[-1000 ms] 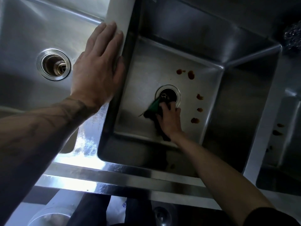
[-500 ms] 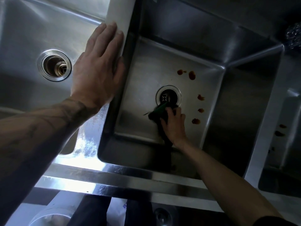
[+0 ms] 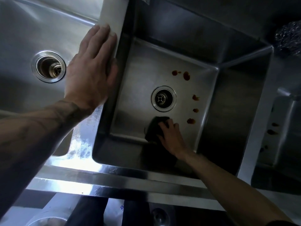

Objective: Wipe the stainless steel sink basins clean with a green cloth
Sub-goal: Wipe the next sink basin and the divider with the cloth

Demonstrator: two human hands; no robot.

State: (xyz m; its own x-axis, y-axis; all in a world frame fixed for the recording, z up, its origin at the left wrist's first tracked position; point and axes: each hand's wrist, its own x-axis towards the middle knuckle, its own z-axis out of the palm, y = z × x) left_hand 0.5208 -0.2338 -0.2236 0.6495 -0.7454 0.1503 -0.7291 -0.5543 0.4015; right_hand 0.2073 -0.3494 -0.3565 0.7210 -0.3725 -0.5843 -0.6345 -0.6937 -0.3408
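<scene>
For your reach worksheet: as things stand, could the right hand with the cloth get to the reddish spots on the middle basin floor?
Probably yes. The right hand presses the cloth on the same floor, and bare steel lies between it and the nearest spot.

one head-worn wide-angle view only, looking steeply down from close above the sink. the middle basin (image 3: 162, 66) fills the centre of the frame, with its drain (image 3: 163, 98) near the middle. a second basin (image 3: 32, 30) takes the upper left, a third (image 3: 285, 128) the right edge. the front rim (image 3: 114, 176) crosses the lower frame. both forearms enter from the bottom corners.
</scene>
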